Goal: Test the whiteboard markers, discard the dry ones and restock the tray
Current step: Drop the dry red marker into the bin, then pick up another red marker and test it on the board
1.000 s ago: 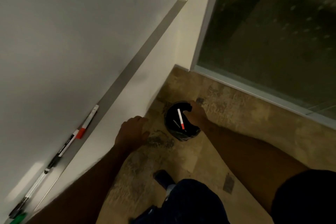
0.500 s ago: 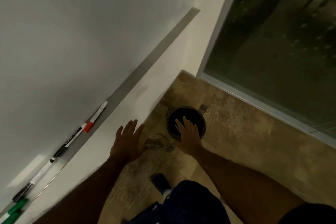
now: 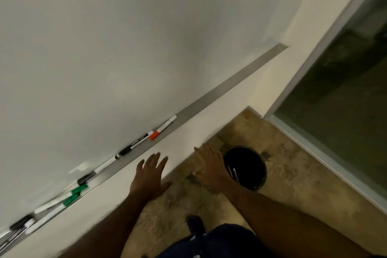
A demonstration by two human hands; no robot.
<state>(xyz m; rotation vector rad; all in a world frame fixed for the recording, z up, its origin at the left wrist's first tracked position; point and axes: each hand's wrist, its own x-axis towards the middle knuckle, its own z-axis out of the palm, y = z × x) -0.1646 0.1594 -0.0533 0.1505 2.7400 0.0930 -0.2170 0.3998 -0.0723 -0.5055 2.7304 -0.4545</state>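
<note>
hands, left [image 3: 149, 176] and right [image 3: 210, 168], spread flat, empty; slim markers [image 3: 137, 142] along metal tray [image 3: 230, 80]; round black bin [image 3: 246, 166].

Markers [image 3: 138, 145] lie along the tray [image 3: 230, 82] below the whiteboard [image 3: 125, 48]; right of it, the bin [image 3: 251, 161] stands on the floor [image 3: 297, 178].

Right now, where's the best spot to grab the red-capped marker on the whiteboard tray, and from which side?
Pinch the red-capped marker at mid-barrel, away from its cap end, which nearly meets the black marker. Come from above on the room side: it lies flat along the tray against the whiteboard, which blocks the far side.
</note>
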